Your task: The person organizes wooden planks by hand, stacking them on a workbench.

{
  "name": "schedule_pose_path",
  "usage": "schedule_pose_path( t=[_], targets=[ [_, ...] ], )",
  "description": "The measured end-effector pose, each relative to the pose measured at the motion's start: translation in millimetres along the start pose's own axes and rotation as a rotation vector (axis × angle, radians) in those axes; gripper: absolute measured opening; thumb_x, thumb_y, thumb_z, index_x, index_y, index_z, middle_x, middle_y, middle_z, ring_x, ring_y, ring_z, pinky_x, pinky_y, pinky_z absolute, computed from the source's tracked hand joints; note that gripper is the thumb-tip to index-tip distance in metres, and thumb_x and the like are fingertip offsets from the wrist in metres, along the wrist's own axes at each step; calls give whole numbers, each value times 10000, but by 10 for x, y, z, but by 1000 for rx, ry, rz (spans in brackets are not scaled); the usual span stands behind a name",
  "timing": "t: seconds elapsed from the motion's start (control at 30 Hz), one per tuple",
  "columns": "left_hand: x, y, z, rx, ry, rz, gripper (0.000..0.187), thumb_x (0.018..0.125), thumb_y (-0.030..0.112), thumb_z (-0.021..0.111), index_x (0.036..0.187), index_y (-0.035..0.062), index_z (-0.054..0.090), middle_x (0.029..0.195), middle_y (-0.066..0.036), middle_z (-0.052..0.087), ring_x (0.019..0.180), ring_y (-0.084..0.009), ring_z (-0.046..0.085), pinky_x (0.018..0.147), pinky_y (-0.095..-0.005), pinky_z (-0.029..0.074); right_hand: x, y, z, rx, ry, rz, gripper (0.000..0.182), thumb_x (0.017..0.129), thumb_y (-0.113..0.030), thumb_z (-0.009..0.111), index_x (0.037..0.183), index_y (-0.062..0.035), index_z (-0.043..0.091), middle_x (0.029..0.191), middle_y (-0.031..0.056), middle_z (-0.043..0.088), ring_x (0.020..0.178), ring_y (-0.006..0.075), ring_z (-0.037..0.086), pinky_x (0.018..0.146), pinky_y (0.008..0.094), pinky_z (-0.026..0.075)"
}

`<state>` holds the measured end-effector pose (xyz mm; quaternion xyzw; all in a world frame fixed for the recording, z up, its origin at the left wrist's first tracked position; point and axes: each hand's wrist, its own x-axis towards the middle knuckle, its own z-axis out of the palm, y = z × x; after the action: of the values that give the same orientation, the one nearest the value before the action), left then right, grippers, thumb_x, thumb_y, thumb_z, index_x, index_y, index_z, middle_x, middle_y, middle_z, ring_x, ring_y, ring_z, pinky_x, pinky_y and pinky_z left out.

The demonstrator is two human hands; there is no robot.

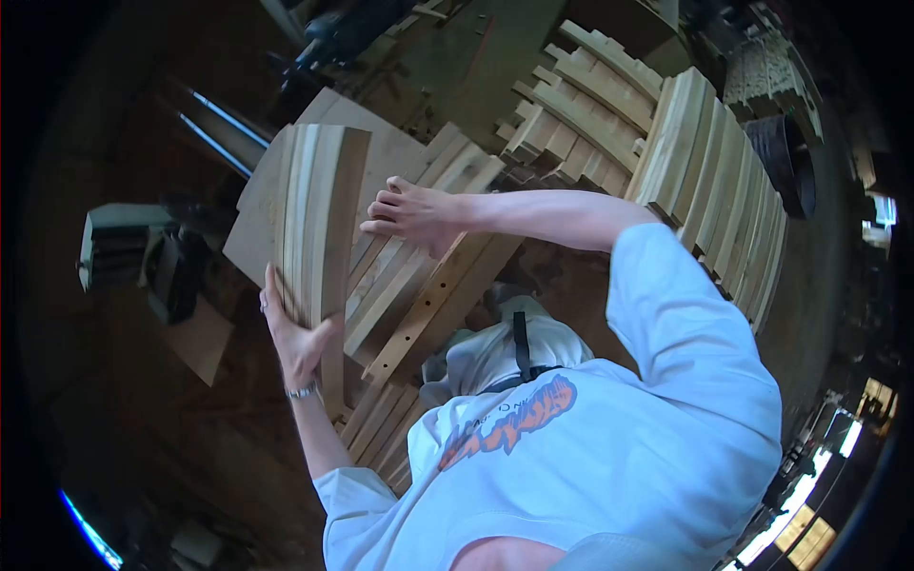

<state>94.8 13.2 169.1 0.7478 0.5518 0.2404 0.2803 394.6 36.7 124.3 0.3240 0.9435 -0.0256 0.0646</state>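
My left hand, with a band on its wrist, grips the lower end of a bundle of pale wooden strips, thumb on one side and fingers on the other. The strips stand side by side, pressed together. Just right of the bundle is my right hand, fingers loosely bent and a little apart, with nothing visible in it. It hovers above more wooden strips lying side by side. A beam with dark holes runs beside these strips, close to my body.
Stacked short wooden pieces are at the upper right, beside a long row of boards. A flat brown panel lies behind the bundle. Two shiny metal bars and a dark machine part are at the left.
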Motion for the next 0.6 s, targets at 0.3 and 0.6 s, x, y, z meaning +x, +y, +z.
schedule_pose_path(
  t=[0.3,0.6],
  targets=[
    [201,1427,602,-713,-284,-33,1166,513,338,794,1510,14,283,1289,-109,518,1123,-218,551,966,-349,449,-2860,12,-1116,37,326,1042,994,470,-254,818,1365,-81,422,1227,134,497,1197,306,466,1011,473,345],
    [1293,3165,2979,-796,-778,-55,1071,640,238,798,1500,-47,228,1237,-161,559,1115,-221,552,949,-316,444,-5807,-364,-333,210,498,2129,1143,567,-396,878,1456,-3,278,1388,276,370,1302,418,387,1081,518,346]
  ],
)
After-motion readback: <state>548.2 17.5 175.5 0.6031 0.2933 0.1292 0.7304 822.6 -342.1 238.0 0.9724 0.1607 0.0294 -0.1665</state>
